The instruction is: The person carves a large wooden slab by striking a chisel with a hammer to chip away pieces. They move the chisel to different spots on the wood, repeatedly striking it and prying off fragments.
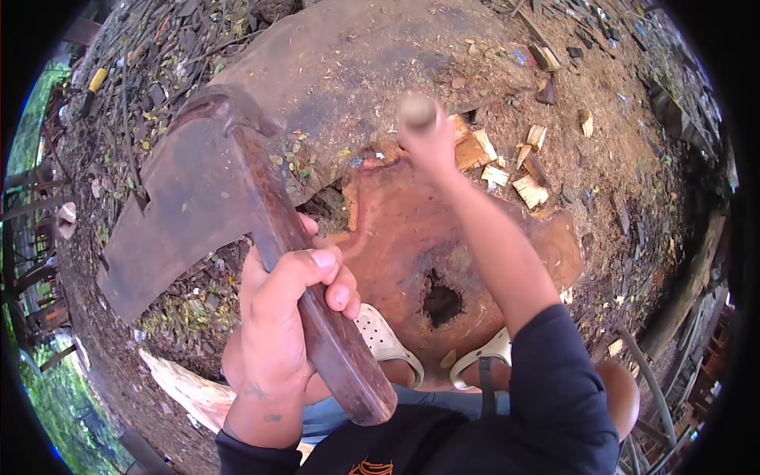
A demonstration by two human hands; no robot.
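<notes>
My left hand (289, 305) is closed round the thick brown wooden handle of an adze (273, 198). The tool slants up and to the left, its dark curved metal head raised over a flat sheet on the ground. My right hand (431, 150) reaches forward, fingers wrapped round a round-ended, tan cylindrical piece (418, 112); it is blurred, and its lower part is hidden. Below that arm lies a broad reddish-brown wooden slab (396, 237) with a ragged dark hole (442, 302) near its front. The right hand is over the slab's far edge.
Cream clogs (384, 340) on my feet are at the slab's near edge. Split wood chunks (530, 190) and chips litter the soil to the right. A flat brown sheet (190, 190) covers ground at left. A yellow-handled tool (96, 81) lies far left, and a pale split log (186, 388) nearer.
</notes>
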